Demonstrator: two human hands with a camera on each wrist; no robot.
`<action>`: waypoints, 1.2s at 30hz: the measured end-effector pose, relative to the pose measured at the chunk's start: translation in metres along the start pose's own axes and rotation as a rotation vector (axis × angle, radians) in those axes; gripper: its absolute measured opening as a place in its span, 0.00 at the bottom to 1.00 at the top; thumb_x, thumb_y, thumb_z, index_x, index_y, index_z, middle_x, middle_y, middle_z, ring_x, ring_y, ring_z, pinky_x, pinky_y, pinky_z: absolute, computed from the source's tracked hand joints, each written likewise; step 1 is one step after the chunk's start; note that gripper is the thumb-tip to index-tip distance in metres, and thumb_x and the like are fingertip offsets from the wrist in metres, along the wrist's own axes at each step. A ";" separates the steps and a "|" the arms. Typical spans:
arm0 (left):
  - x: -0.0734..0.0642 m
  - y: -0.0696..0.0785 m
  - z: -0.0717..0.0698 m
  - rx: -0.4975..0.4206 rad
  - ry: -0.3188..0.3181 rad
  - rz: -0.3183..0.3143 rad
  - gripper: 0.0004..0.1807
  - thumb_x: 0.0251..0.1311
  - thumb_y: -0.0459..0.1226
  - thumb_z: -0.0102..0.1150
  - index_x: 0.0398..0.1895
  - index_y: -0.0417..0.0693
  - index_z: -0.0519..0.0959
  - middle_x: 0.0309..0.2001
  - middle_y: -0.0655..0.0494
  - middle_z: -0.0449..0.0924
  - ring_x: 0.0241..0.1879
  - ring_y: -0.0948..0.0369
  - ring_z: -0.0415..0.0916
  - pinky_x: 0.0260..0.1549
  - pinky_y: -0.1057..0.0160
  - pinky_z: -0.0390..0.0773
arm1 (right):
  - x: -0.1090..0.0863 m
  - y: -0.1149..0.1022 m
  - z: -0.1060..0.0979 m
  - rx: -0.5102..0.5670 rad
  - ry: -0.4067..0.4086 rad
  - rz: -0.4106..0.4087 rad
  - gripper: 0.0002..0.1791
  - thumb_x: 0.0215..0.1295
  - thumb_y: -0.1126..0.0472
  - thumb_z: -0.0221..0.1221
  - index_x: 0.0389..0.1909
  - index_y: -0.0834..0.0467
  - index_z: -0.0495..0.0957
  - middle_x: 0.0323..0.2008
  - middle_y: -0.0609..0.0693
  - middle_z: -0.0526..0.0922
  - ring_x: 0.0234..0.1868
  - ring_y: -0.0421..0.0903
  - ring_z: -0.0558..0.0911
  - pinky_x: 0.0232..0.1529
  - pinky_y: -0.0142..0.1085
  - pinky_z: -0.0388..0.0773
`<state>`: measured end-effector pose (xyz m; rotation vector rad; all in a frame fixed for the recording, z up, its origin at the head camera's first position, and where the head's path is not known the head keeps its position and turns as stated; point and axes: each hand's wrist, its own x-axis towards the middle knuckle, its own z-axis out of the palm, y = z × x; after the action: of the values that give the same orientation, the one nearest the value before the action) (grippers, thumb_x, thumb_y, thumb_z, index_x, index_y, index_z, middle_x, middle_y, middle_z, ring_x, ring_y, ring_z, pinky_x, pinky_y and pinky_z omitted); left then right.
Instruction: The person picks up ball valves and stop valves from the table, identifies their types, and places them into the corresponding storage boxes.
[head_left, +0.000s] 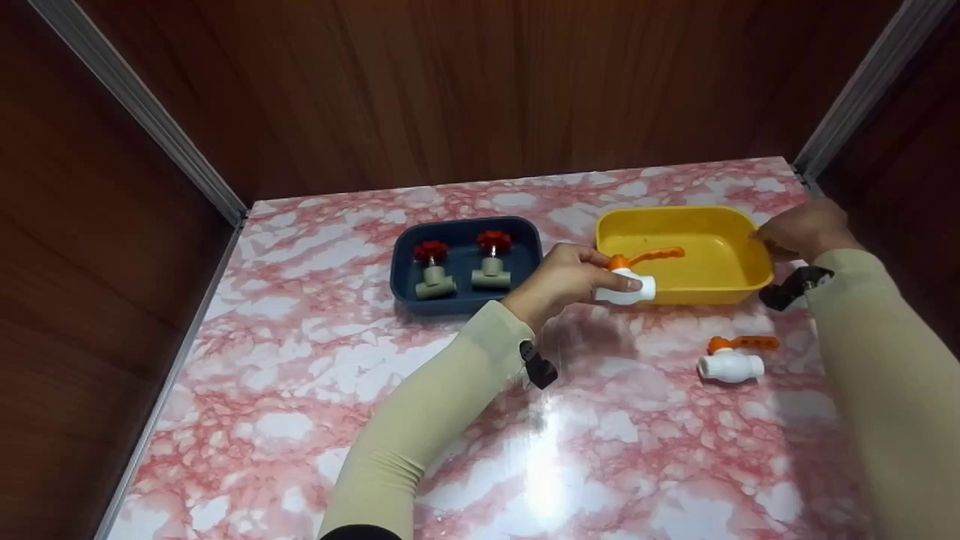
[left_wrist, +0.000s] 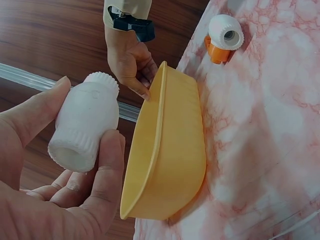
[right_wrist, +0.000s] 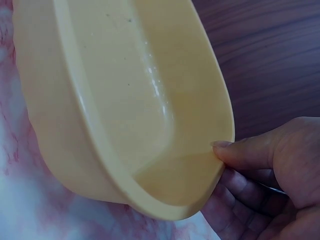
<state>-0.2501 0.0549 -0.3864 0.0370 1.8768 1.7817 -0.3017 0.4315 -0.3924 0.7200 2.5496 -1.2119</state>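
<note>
My left hand (head_left: 566,279) grips a white plastic ball valve (left_wrist: 86,120) with an orange lever handle (head_left: 657,255). It holds the valve over the near left edge of a yellow tub (head_left: 679,296), thumb and fingers on opposite sides of the white body. At the tub's right end, my right hand (head_left: 806,229) pinches the rim, with the thumb inside the wall and the fingers outside, as the right wrist view shows. A second white ball valve (head_left: 731,367), also orange-handled, lies on the table in front of the tub.
Left of the yellow tub stands a dark blue tub (head_left: 465,304) holding two grey-green tee valves with red wheels (head_left: 493,241). The table (head_left: 300,420) has a pink and white marbled top. Brown wood-grain panels (head_left: 495,90) enclose it at the back and sides.
</note>
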 end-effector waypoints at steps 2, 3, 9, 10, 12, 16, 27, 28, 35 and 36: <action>0.002 0.002 0.002 0.004 0.018 -0.009 0.16 0.61 0.31 0.89 0.51 0.40 0.94 0.44 0.56 0.90 0.41 0.61 0.89 0.63 0.51 0.93 | 0.000 0.001 -0.001 0.005 0.003 -0.001 0.34 0.83 0.57 0.69 0.78 0.74 0.74 0.38 0.48 0.90 0.42 0.51 0.90 0.76 0.61 0.82; 0.003 0.003 0.004 0.007 0.025 -0.009 0.16 0.60 0.32 0.89 0.50 0.41 0.94 0.45 0.56 0.90 0.42 0.61 0.88 0.65 0.49 0.92 | 0.000 0.001 -0.002 0.005 0.003 -0.002 0.34 0.83 0.57 0.69 0.78 0.74 0.74 0.38 0.47 0.90 0.42 0.51 0.91 0.76 0.61 0.82; 0.012 0.007 0.014 0.066 0.066 0.002 0.18 0.60 0.35 0.91 0.51 0.42 0.94 0.46 0.58 0.89 0.43 0.62 0.86 0.62 0.55 0.93 | 0.000 0.003 -0.005 -0.003 0.007 -0.007 0.33 0.84 0.57 0.69 0.78 0.74 0.75 0.34 0.45 0.90 0.37 0.48 0.91 0.75 0.60 0.81; 0.014 0.007 0.015 0.078 0.071 0.003 0.18 0.60 0.36 0.91 0.52 0.42 0.95 0.46 0.58 0.89 0.44 0.62 0.85 0.60 0.58 0.94 | 0.000 0.004 -0.006 -0.004 0.007 -0.008 0.33 0.84 0.57 0.69 0.78 0.74 0.75 0.33 0.45 0.90 0.37 0.48 0.91 0.75 0.60 0.81; 0.016 0.007 0.017 0.096 0.077 0.003 0.19 0.60 0.37 0.91 0.53 0.43 0.95 0.46 0.59 0.89 0.45 0.63 0.84 0.57 0.61 0.93 | 0.000 0.005 -0.007 -0.005 0.007 -0.010 0.33 0.84 0.56 0.69 0.78 0.74 0.75 0.34 0.45 0.90 0.38 0.48 0.91 0.75 0.59 0.81; 0.021 0.008 0.020 0.120 0.096 -0.009 0.18 0.60 0.38 0.91 0.51 0.45 0.95 0.48 0.60 0.89 0.48 0.62 0.83 0.59 0.61 0.93 | 0.000 0.007 -0.009 0.003 0.007 -0.002 0.34 0.84 0.56 0.69 0.78 0.73 0.75 0.36 0.45 0.90 0.42 0.50 0.91 0.76 0.59 0.82; 0.030 0.022 0.033 0.166 0.160 -0.089 0.12 0.59 0.41 0.92 0.39 0.53 0.94 0.47 0.63 0.87 0.49 0.62 0.82 0.60 0.63 0.91 | 0.006 0.010 -0.013 0.013 0.003 0.020 0.34 0.85 0.58 0.68 0.80 0.75 0.72 0.37 0.47 0.90 0.37 0.46 0.91 0.77 0.59 0.81; 0.031 0.023 0.034 0.169 0.168 -0.096 0.12 0.59 0.41 0.92 0.39 0.53 0.94 0.47 0.63 0.87 0.49 0.62 0.82 0.61 0.63 0.91 | 0.006 0.010 -0.013 0.012 0.004 0.023 0.35 0.85 0.57 0.68 0.80 0.74 0.72 0.38 0.48 0.90 0.39 0.46 0.91 0.78 0.58 0.81; 0.031 0.026 0.030 0.163 0.157 -0.114 0.10 0.61 0.41 0.91 0.36 0.55 0.94 0.49 0.65 0.87 0.50 0.62 0.83 0.64 0.62 0.90 | 0.008 0.008 -0.013 0.013 0.002 0.029 0.34 0.85 0.58 0.68 0.80 0.74 0.73 0.43 0.52 0.91 0.44 0.51 0.91 0.78 0.59 0.82; 0.031 0.026 0.031 0.159 0.159 -0.117 0.10 0.61 0.41 0.91 0.37 0.55 0.93 0.49 0.65 0.87 0.51 0.62 0.83 0.65 0.62 0.90 | 0.009 0.008 -0.013 0.014 0.001 0.028 0.33 0.85 0.58 0.68 0.79 0.75 0.73 0.40 0.51 0.91 0.41 0.49 0.90 0.77 0.59 0.82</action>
<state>-0.2732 0.0980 -0.3721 -0.1576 2.0846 1.5943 -0.3052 0.4494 -0.3930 0.7575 2.5258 -1.2215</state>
